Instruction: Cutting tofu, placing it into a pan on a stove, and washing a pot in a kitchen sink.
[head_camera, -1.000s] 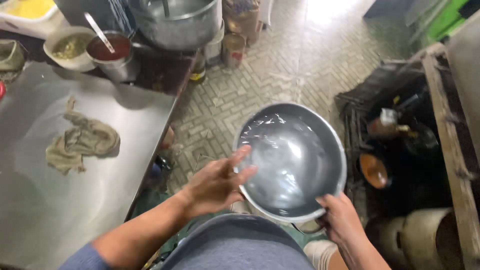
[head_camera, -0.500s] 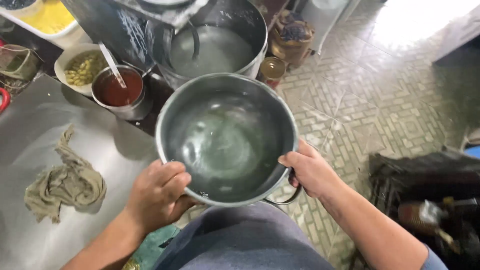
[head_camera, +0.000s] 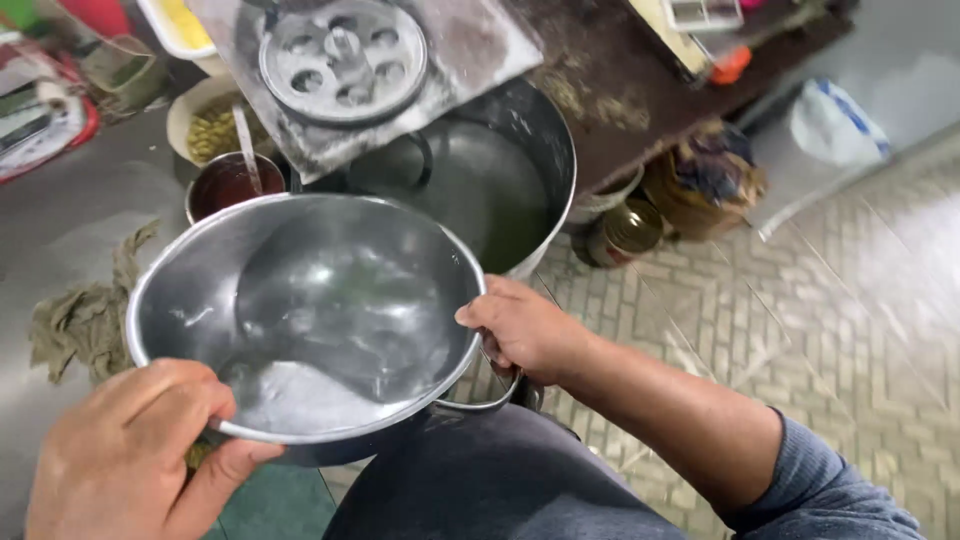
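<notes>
I hold a round steel pot (head_camera: 330, 300) with a little water in its bottom, just above my lap. My left hand (head_camera: 135, 455) grips the near-left rim, thumb under the edge. My right hand (head_camera: 525, 330) grips the right rim by a side handle. The pot is tilted slightly toward me. Behind it stands a large steel vessel (head_camera: 500, 190) with dark water inside, partly covered by a grey board (head_camera: 480, 40) carrying a round holed metal plate (head_camera: 342, 60).
A crumpled olive rag (head_camera: 85, 320) lies on the steel counter (head_camera: 60, 200) at left. Beside it are a small pot of red sauce with a spoon (head_camera: 228, 183) and a bowl of green food (head_camera: 205, 125). Cans and a bag (head_camera: 700, 180) sit on the patterned tile floor.
The pot has swung from over the floor at right toward the counter and large vessel. My left hand went from touching the inside to gripping the rim.
</notes>
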